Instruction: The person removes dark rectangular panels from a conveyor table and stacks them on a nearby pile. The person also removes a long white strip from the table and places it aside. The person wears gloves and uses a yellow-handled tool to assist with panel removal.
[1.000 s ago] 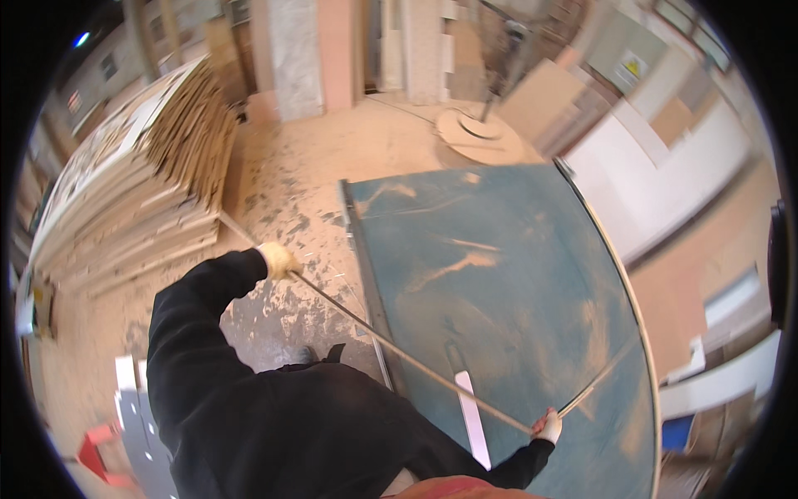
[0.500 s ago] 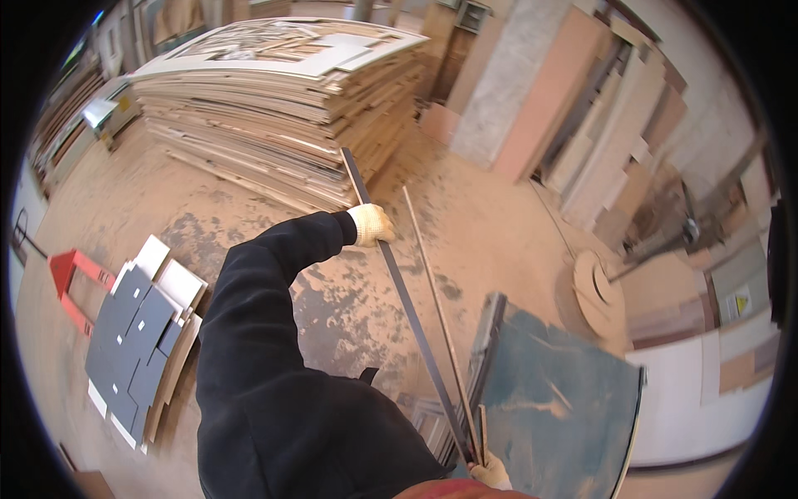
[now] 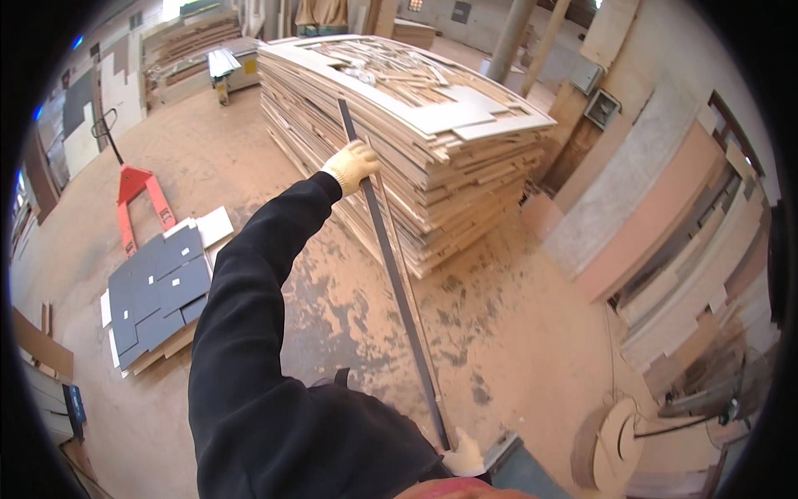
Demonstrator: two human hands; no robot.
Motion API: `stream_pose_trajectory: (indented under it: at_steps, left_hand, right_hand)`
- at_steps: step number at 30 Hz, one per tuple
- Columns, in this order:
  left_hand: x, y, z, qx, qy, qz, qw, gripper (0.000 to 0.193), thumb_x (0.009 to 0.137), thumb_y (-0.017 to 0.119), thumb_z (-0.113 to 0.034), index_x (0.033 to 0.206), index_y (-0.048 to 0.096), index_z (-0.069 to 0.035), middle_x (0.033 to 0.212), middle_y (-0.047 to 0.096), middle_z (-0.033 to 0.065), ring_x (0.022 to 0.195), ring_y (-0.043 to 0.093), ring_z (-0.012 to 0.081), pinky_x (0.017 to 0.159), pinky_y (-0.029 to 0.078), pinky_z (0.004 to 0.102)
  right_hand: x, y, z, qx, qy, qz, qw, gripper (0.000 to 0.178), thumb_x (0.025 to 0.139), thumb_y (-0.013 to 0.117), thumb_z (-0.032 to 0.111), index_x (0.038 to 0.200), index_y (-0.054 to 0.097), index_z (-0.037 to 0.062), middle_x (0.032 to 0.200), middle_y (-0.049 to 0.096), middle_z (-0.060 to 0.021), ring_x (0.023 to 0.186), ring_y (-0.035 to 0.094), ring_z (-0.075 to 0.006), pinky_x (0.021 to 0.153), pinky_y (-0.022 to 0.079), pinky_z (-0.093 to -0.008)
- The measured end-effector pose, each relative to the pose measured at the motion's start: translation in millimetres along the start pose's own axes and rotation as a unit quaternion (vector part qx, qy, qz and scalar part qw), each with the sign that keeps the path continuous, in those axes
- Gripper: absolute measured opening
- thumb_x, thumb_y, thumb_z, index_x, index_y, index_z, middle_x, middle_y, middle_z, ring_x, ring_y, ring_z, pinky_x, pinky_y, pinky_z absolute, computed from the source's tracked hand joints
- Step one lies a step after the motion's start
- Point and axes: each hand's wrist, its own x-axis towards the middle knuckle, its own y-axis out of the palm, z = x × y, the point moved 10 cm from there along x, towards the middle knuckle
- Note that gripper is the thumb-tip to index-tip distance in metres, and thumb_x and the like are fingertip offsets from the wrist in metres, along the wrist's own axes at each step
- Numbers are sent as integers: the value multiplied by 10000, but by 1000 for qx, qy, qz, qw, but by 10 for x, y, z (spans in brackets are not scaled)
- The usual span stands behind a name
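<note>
My left hand (image 3: 353, 165), in a pale knitted glove at the end of a black sleeve, is closed around a long, thin dark-faced strip (image 3: 384, 241). A narrow pale wooden strip (image 3: 404, 276) runs close alongside it, passing by the same hand. Down at the bottom, my right hand (image 3: 465, 457), gloved alike, is at the near ends of the strips; its fingers are partly hidden, but it looks closed on them. Both strips slant from the stack of boards toward my body.
Ahead stands a tall stack of wooden boards (image 3: 391, 175) with offcuts on top. At left lie dark panels (image 3: 158, 291) by a red pallet truck (image 3: 137, 185). Planks (image 3: 648, 224) lean along the right wall. A blue-green surface (image 3: 524, 474) edges in at lower right.
The view has swung right-to-left and up, showing more of the stack. The pale strip has come close against the dark one, and the short pieces by my right hand no longer show.
</note>
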Motion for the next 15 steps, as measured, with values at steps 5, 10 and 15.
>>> stream_pose_trajectory:
  at_steps: [5, 10, 15]
  left_hand:
    - [-340, -266, 1105, 130, -230, -22, 964, 697, 822, 666, -67, 1487, 464, -121, 1510, 456, 175, 1457, 374, 355, 1207, 276, 501]
    - [-1660, 489, 1786, -12, -334, -55, 941, 601, 825, 688, -151, 1395, 517, -72, 1401, 527, 217, 1353, 464, 411, 1138, 384, 496]
    - [-3927, 2096, 2007, -61, -540, 89, 835, 419, 847, 648, -244, 1216, 659, -45, 1125, 688, 250, 1063, 650, 421, 952, 518, 520]
  right_hand:
    - [1273, -299, 48, -10, -72, 38, 997, 404, 855, 755, 266, 1154, 626, 28, 881, 708, -226, 851, 706, -426, 721, 553, -465]
    - [2519, -633, 478, -33, -133, -24, 990, 407, 847, 764, 247, 1156, 624, 23, 861, 701, -223, 818, 700, -427, 710, 550, -472]
    - [4094, -1257, 1407, -130, -95, -68, 985, 317, 844, 741, 201, 1047, 608, -3, 812, 671, -264, 753, 670, -458, 655, 533, -481]
